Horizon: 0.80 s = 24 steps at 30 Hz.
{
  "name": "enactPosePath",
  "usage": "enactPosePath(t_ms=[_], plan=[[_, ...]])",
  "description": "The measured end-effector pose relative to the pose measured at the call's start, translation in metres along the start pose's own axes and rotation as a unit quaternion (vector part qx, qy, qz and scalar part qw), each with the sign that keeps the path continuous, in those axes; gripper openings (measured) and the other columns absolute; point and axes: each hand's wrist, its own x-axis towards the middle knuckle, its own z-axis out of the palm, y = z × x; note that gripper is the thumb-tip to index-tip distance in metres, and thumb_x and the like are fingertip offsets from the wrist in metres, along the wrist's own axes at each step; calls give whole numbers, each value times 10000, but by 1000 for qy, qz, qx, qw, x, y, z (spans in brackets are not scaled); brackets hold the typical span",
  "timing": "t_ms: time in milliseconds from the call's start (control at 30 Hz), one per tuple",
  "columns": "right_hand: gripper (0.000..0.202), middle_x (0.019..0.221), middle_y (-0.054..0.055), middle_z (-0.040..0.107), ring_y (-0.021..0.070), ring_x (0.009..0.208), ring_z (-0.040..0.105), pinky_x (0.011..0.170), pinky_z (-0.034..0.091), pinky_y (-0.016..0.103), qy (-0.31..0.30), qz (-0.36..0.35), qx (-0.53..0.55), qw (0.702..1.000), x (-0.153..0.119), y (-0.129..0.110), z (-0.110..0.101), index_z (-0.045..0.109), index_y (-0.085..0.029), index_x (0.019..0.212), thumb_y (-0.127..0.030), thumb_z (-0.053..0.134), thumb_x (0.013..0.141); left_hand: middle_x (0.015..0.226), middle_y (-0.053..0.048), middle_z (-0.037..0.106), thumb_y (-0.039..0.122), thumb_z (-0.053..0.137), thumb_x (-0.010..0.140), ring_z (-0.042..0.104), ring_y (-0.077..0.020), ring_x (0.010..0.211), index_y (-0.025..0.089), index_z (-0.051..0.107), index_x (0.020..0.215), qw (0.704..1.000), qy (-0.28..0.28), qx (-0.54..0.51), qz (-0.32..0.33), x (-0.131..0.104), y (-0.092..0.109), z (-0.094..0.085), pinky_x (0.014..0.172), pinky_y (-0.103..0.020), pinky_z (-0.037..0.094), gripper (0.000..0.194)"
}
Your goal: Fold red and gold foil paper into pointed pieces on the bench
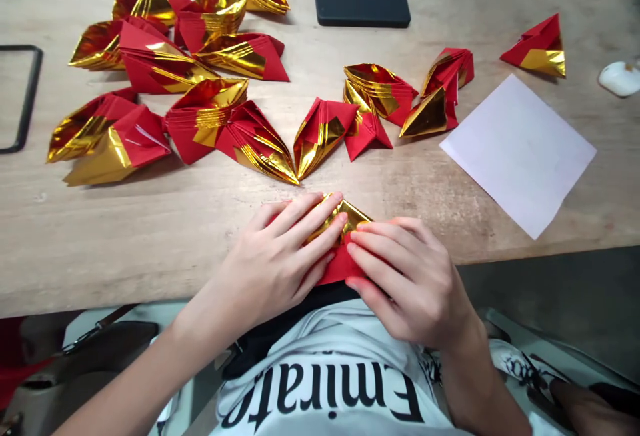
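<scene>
A folded sheet of red and gold foil paper [336, 261] lies at the table's near edge, its gold part pointing away from me. My left hand [280, 249] holds its left side, fingers stretched across the gold part and thumb by the red part. On the right side, my right hand [407, 276] grips the paper with bent fingers, the fingertips close to those of my left hand. Both hands cover much of the sheet, so its full fold is hidden. Just beyond my hands sits a folded red and gold paper piece [323, 133].
Several more folded pieces [165, 56] spread over the far left, and one piece [540, 49] stands at the far right. A pale square sheet [520, 153] lies right of my hands. Farther back are a black phone [363, 5], a white earbud case [619, 79] and a dark frame [31, 99].
</scene>
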Motion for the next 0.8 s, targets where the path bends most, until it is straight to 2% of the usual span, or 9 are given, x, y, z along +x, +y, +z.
enactPosePath(t_ms=[67, 167, 467, 633, 800], plan=[[249, 1157, 140, 768, 294, 1149, 686, 973, 489, 478, 8, 19, -42, 999, 6, -1, 1, 704, -52, 1152, -191, 671, 948, 1587, -118, 494, 266, 499, 1025, 530, -337, 1391, 135, 571, 1421, 1000, 3, 0, 0, 0, 0, 1, 1006, -462, 453, 423], [275, 1226, 143, 752, 301, 1216, 659, 998, 456, 485, -11, 35, -84, 996, 13, -2, 1, 685, -69, 1191, -249, 642, 988, 1595, -116, 485, 281, 483, 1031, 514, -335, 1404, 133, 569, 1421, 1000, -4, 1, -2, 0, 1, 1, 1020, -464, 447, 425], [291, 1368, 146, 683, 310, 1296, 589, 1015, 400, 506, -84, 29, -108, 990, 20, 5, -1, 650, -135, 1200, -360, 566, 1036, 1591, -122, 487, 283, 465, 1032, 510, -339, 1399, 127, 595, 1379, 1000, 0, -9, -5, -1, 0, 2, 1031, -481, 442, 402], [278, 1383, 125, 675, 301, 1329, 565, 1018, 381, 504, -105, 23, -116, 987, 23, 5, -4, 605, -127, 1249, -301, 492, 1063, 1581, -124, 500, 271, 466, 1029, 518, -348, 1390, 126, 599, 1373, 1000, 2, -18, -6, 0, 1, 4, 1020, -483, 444, 396], [369, 1464, 123, 617, 326, 1366, 525, 1037, 378, 537, -142, 25, -117, 983, 18, 7, -12, 536, -84, 1371, -286, 442, 1077, 1588, -127, 492, 263, 464, 1029, 509, -349, 1396, 121, 576, 1405, 1000, 3, -23, -11, -1, 0, 3, 1028, -489, 440, 417]])
